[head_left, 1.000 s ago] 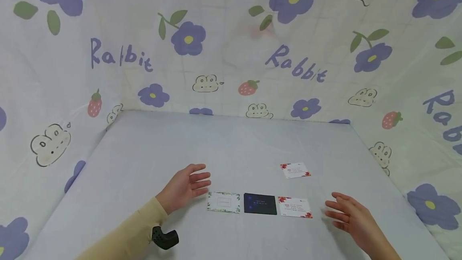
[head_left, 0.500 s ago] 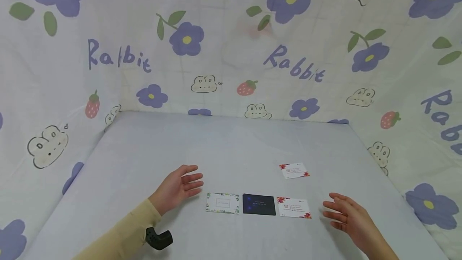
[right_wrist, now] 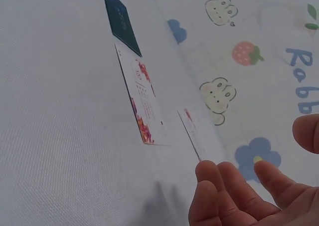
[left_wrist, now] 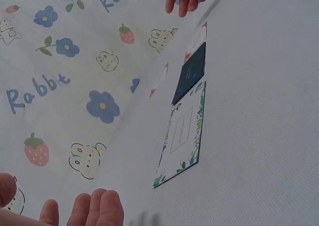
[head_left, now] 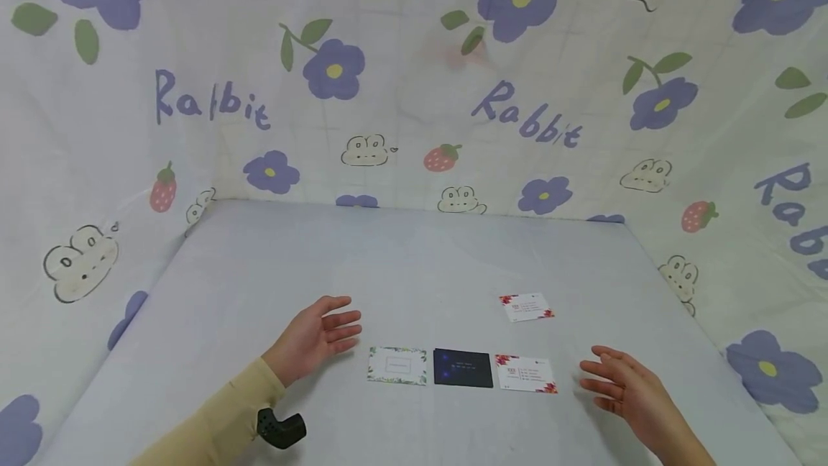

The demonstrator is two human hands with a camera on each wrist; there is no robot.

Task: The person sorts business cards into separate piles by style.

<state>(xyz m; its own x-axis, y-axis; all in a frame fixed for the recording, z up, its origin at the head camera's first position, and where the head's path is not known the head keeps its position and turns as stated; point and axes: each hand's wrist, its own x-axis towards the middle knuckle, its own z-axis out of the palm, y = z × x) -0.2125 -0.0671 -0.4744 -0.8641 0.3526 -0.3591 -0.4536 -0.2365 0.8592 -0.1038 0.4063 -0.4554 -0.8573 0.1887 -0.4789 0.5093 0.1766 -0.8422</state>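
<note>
Three cards lie side by side in a row on the white table: a white card with a green leaf border (head_left: 397, 366), a dark blue card (head_left: 462, 368) and a white card with red floral corners (head_left: 526, 374). Behind the row, a second red-cornered card (head_left: 527, 306) lies by itself, slightly turned. My left hand (head_left: 313, 336) hovers left of the leaf-bordered card, fingers loosely extended and holding nothing. To the right of the row, my right hand (head_left: 627, 387) is held apart from the cards, its fingers relaxed and nothing in them.
A pale cloth covers the tabletop (head_left: 388, 257). Around it on the back and both sides hangs a white curtain (head_left: 401, 99) printed with flowers, rabbits and strawberries. A black curved device (head_left: 282, 428) sits at the left wrist.
My left hand has drawn back a little to the left, away from the leaf-bordered card. The right hand and the cards stay nearly where they were; the head view shifts slightly.
</note>
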